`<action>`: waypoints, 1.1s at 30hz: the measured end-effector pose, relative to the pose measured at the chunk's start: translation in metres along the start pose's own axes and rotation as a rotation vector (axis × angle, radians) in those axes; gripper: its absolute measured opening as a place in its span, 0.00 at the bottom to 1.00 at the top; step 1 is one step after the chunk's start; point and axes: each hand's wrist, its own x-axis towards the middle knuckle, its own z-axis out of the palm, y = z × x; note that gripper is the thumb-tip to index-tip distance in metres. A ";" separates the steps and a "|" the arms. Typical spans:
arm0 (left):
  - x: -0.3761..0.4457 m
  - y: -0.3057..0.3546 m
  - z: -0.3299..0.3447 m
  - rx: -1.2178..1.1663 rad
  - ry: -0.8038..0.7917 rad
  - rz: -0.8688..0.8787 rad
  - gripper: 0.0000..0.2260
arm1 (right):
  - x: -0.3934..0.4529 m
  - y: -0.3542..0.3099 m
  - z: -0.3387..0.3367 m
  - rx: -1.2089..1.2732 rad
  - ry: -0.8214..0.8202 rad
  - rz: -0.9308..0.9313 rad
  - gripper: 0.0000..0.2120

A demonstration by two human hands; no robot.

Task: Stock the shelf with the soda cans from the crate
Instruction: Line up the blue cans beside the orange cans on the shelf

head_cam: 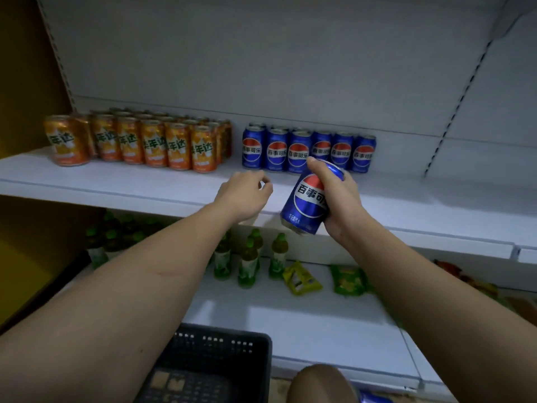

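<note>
Right hand: the right hand [334, 199] is wrapped around a blue can [306, 199]; the thumb lies at the top rim, the other fingers are behind the can and hidden; the can is tilted, its top leaning away to the right, and it is in the air just in front of the shelf edge.
Left hand: the left hand [244, 196] is above the front part of the shelf [116, 181]; its fingers are loosely curled and hold nothing; it is just beside the held can, not touching it.
Blue cans on shelf: a row of blue cans [308, 151] stands upright near the back of the shelf, close together; more cans stand behind the left ones.
Orange cans: a bigger group of orange cans [139, 141] stands to the left in several rows; a gap separates it from the blue row.
Crate: a dark plastic crate [215, 353] is at the bottom, under the left forearm; what is inside I cannot tell.
Lower shelf: green bottles [250, 257] stand there upright; two green snack bags [325, 279] lie to their right.
Bottom edge: part of one more blue can [374, 398] is visible beside a knee [319, 385].
</note>
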 end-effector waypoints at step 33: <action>0.063 0.019 0.087 0.260 -0.265 0.041 0.28 | 0.215 0.060 -0.043 -0.714 0.315 -0.337 0.39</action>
